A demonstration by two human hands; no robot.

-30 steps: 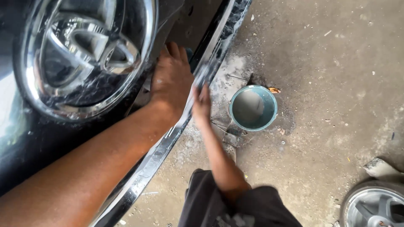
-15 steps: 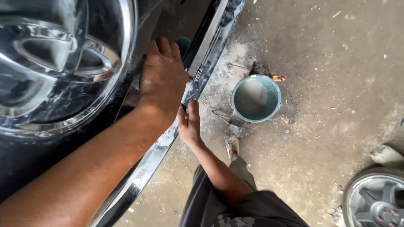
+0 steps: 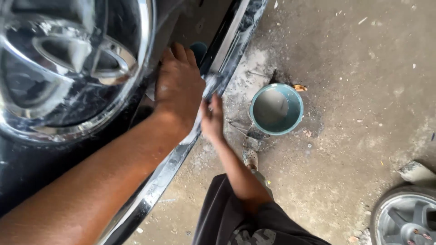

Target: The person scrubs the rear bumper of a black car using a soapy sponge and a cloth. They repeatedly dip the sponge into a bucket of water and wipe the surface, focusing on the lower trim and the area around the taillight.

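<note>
Two hands of mine are on the black car body, both at the long chrome trim strip (image 3: 168,168) that runs along its edge. My left hand (image 3: 178,88) lies flat, palm down, fingers together, pressed on the dark panel just beside the strip and next to the big chrome emblem (image 3: 68,59). My right hand (image 3: 212,119) is on the strip itself, fingers curled toward it; it is blurred, so I cannot tell whether it grips anything or only rubs the metal. The strip is smeared with pale wet residue near my fingers. On the concrete floor (image 3: 363,90), close to my right hand, stands a teal bucket (image 3: 275,109) of cloudy water. A loose alloy wheel (image 3: 406,218) lies at the lower right, well apart.
</note>
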